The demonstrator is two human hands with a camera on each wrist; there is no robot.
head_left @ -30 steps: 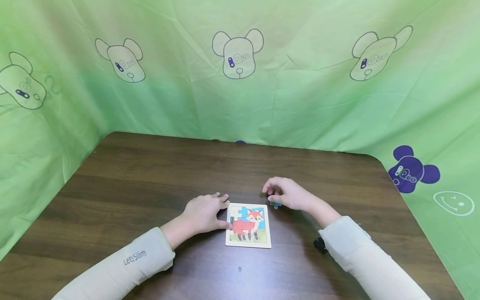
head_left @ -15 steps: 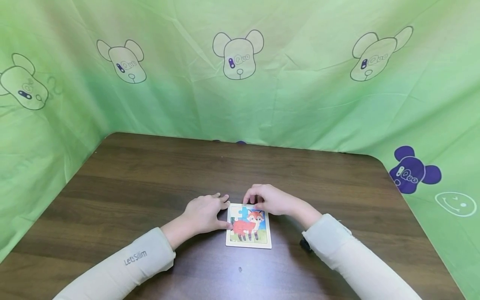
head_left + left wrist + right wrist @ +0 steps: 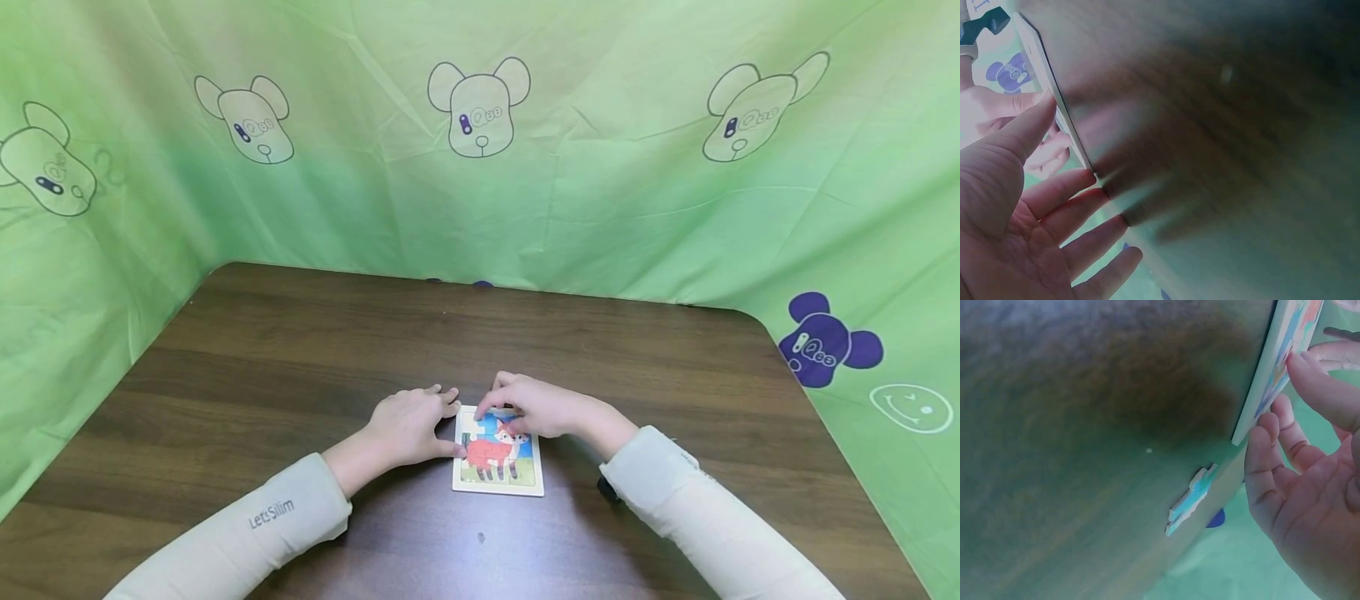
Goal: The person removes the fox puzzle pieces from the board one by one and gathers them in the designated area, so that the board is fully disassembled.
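Observation:
A square jigsaw board [image 3: 498, 490] with a pale frame and a red fox picture lies on the table. My left hand [image 3: 408, 427] sits at its left side, fingers spread and fairly straight, the thumb on the frame in the left wrist view. My right hand [image 3: 551, 406] is over the top of the board. Its thumb and bent forefinger appear to pinch a blue puzzle piece [image 3: 491, 421] there, partly covered by the fingers. A loose blue puzzle piece [image 3: 1191, 500] rests on the table beyond the board in the right wrist view; in the head view I cannot make it out.
The dark wooden table [image 3: 337, 333] spreads around the board, its far edge against a green curtain [image 3: 480, 208] with bear-like faces. Something black [image 3: 609, 490] shows under the right sleeve. A small mark [image 3: 481, 538] is on the table in front of the board.
My right hand has moved left from the loose puzzle piece beside the board to the board's top area, its forefinger now farther left. The left hand and the board have stayed put.

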